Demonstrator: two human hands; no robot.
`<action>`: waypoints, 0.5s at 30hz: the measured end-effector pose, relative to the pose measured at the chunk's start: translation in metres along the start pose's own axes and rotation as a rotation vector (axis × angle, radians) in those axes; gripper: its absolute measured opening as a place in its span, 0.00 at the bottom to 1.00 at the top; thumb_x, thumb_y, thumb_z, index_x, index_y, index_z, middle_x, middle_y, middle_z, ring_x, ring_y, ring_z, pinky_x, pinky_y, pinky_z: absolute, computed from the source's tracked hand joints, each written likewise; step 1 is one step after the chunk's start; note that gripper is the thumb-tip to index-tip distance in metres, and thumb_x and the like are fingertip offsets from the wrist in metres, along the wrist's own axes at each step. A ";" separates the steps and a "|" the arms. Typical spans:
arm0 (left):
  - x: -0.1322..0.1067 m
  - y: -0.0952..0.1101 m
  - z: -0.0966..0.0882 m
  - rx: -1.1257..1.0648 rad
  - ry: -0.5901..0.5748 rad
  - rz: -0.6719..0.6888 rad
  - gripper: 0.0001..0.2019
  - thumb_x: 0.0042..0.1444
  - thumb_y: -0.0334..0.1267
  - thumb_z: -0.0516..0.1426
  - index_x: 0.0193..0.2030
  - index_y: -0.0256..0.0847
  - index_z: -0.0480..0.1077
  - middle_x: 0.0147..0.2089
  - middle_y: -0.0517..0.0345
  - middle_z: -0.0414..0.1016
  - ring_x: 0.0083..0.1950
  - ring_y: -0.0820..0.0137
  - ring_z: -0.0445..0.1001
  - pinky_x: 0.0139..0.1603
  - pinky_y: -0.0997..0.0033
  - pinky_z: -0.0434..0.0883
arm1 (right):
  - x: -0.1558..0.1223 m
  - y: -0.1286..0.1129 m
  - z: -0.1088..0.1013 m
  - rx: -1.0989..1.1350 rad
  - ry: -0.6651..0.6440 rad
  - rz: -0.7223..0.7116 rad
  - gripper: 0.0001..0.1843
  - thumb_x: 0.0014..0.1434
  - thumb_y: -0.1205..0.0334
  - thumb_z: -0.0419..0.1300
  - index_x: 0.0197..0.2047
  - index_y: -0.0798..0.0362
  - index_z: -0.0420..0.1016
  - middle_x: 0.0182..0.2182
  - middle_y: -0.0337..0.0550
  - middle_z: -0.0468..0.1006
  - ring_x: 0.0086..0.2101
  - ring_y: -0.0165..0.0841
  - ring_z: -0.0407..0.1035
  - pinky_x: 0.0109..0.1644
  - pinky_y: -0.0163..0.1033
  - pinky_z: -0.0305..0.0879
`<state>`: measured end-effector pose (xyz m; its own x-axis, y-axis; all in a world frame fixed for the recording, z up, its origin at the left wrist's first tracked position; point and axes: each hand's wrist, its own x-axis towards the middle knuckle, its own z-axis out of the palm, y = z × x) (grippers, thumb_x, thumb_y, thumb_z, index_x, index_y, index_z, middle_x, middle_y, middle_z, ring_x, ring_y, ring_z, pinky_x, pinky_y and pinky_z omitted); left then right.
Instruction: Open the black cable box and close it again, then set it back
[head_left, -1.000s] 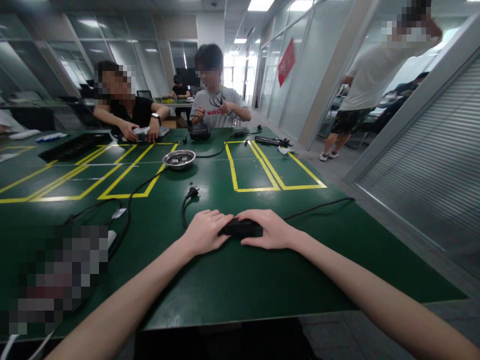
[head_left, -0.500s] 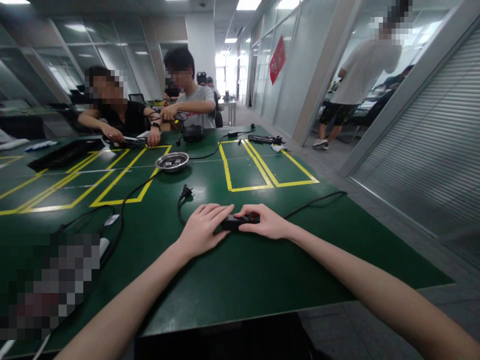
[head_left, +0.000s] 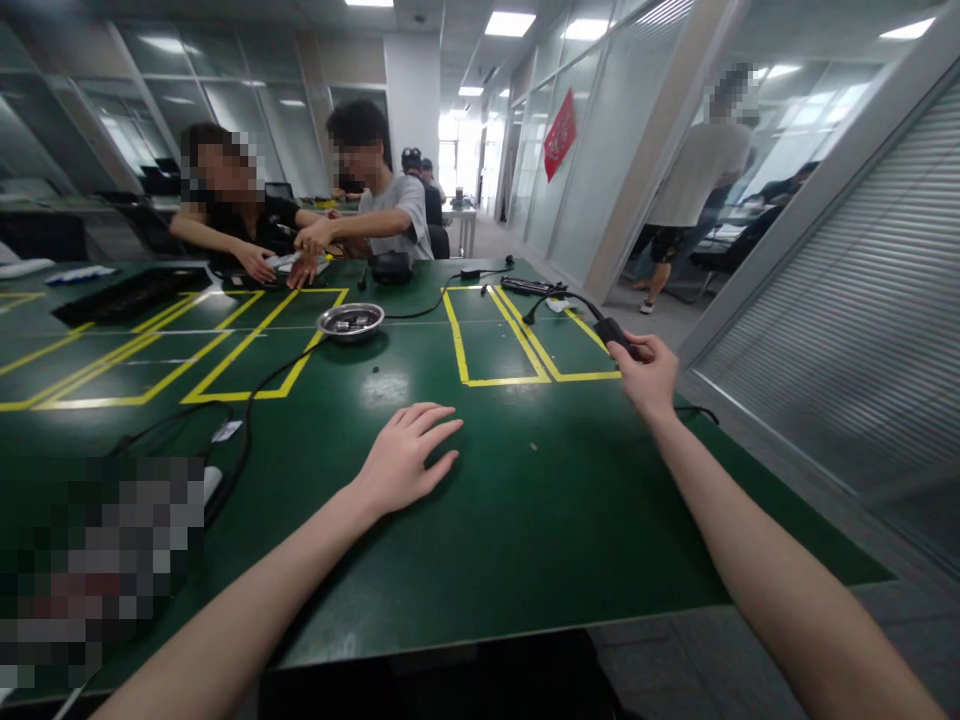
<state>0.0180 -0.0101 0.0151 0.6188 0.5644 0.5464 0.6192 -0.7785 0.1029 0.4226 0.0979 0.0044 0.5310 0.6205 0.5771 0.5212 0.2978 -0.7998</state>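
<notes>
My right hand (head_left: 649,372) is raised over the table's right side, near a yellow-taped rectangle, and is closed around a black power adapter (head_left: 613,332). The adapter's black cord (head_left: 559,298) arcs up and away to the left from my grip. My left hand (head_left: 403,458) lies flat on the green table (head_left: 480,520), fingers spread, holding nothing.
A metal bowl (head_left: 350,320) with small parts sits mid-table. Black cables (head_left: 247,400) run across the left side past a white power strip (head_left: 210,485). Two people work at the far edge; another person stands in the aisle at right. The table edge is just past my right hand.
Both hands rested on the adapter in front of me. My right hand has lifted it and carried it to the right; its cord and plug left the table's middle. My left hand stayed down.
</notes>
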 end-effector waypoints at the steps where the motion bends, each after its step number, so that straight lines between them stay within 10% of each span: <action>1: 0.000 0.000 0.000 -0.009 -0.007 -0.002 0.16 0.67 0.37 0.58 0.60 0.40 0.74 0.62 0.44 0.77 0.63 0.54 0.73 0.60 0.49 0.74 | 0.001 0.004 -0.003 -0.076 -0.008 -0.001 0.20 0.51 0.47 0.67 0.40 0.54 0.78 0.34 0.47 0.83 0.34 0.41 0.77 0.39 0.44 0.73; 15: -0.001 0.001 0.002 -0.070 -0.092 -0.063 0.16 0.66 0.37 0.60 0.60 0.41 0.74 0.60 0.47 0.79 0.60 0.55 0.75 0.59 0.49 0.75 | -0.008 0.017 -0.003 -0.854 -0.256 0.117 0.21 0.57 0.51 0.65 0.52 0.49 0.82 0.42 0.52 0.83 0.46 0.49 0.76 0.44 0.46 0.72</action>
<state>0.0189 -0.0110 0.0128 0.6236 0.6329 0.4588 0.6247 -0.7563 0.1943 0.4293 0.0962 -0.0135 0.5002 0.7859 0.3635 0.8463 -0.3549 -0.3973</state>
